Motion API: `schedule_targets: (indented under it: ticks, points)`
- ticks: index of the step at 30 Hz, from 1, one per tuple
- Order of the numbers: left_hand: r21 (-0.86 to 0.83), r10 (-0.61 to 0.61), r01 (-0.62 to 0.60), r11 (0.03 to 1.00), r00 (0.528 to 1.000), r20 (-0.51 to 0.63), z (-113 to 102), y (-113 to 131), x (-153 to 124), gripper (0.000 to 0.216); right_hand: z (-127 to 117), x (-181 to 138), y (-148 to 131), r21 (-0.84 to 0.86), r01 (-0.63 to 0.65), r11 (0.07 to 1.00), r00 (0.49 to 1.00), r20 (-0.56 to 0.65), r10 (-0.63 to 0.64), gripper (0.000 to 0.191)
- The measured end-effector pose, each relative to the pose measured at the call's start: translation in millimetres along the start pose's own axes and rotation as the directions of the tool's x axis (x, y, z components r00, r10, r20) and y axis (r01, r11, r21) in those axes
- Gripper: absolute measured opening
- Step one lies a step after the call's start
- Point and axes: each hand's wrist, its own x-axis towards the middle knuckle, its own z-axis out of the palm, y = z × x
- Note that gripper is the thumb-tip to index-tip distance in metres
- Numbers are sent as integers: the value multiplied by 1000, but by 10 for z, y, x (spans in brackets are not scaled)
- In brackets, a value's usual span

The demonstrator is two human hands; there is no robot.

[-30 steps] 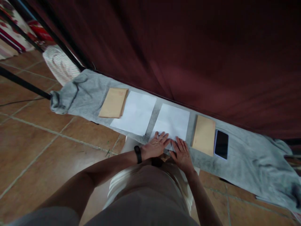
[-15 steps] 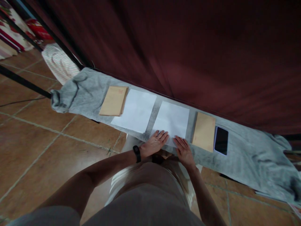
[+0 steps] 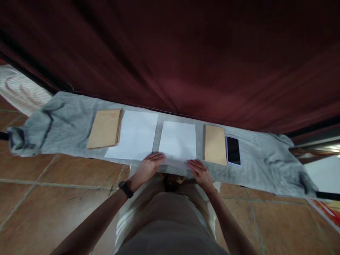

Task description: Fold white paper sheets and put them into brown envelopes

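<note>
A white sheet of paper [image 3: 177, 140] lies on the grey cloth in front of me, with a greyer strip along its near edge. At its near left corner is my left hand [image 3: 149, 168], fingers together and closed on the paper, the thumb mostly hidden. My right hand [image 3: 201, 173] has its bent fingers on the near right corner, closed on the edge. Left of this sheet lies a second white sheet [image 3: 134, 136]. A small stack of brown envelopes [image 3: 104, 128] overlaps that sheet's left side. Another brown envelope [image 3: 215, 144] lies right of my right hand.
A phone [image 3: 233, 150] with a dark screen lies beside the right envelope. The grey cloth [image 3: 261, 159] covers a long narrow surface. A dark red curtain [image 3: 186, 71] hangs behind it. Tiled floor [image 3: 77, 177] shows below, and a striped cloth [image 3: 21, 85] at the far left.
The view has turned to the right. My left hand has slid from lying flat on the sheet to its near left corner; my right hand has drawn back to the near right corner.
</note>
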Motion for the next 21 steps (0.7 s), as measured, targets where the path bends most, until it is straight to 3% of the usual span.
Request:
schedule_targets:
  ticks: [5,10,13,17,21]
  points:
    - [-172,47,-66,983,993,-113,-40,-30,-68,25,-143,-31,-86,102,-55,993,998,-27,58,27]
    - [-331,5,-41,943,994,-107,-86,-8,-86,23,-183,-59,-92,171,-121,978,991,-40,130,22]
    - [-402,-120,88,911,991,-53,-126,-9,-49,26,-146,-59,-51,195,-155,969,986,-25,163,23]
    - [-475,-374,329,816,927,-1,-172,-4,65,35,-79,-22,6,176,-283,943,949,-92,302,27]
    - [-549,-452,348,760,890,-62,-181,6,248,35,-41,128,8,141,-453,880,872,-135,471,31]
